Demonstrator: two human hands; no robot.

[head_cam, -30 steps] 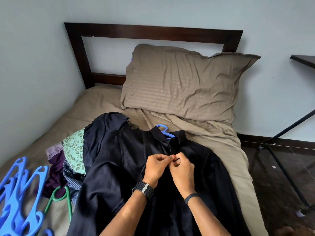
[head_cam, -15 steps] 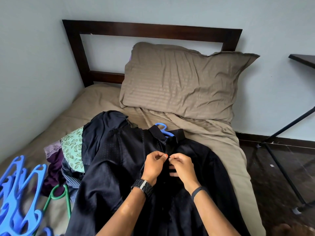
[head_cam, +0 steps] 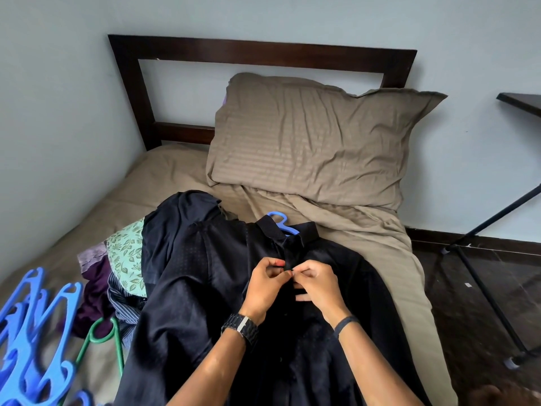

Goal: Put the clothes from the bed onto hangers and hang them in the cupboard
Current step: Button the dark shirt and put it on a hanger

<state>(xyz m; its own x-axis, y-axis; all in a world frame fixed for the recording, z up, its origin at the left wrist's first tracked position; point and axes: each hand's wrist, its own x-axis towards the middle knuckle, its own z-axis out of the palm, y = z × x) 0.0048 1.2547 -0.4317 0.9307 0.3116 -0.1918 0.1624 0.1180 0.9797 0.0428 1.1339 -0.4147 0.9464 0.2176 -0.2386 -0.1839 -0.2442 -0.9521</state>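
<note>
Both hands [head_cam: 292, 284] have slid lower, pinching the silky, dotted dark shirt [head_cam: 190, 288].

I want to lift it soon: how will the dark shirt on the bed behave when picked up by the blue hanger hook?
The dark shirt looks thin and creased, so probably floppy and light. Its slight sheen suggests it may slip on the blue hanger; both hands pinch its front, perhaps buttoning it.

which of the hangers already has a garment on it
The blue hanger whose hook sticks out of the dark shirt's collar, below the pillow. The blue hangers stacked at the left edge and the green hanger lie bare.
</note>
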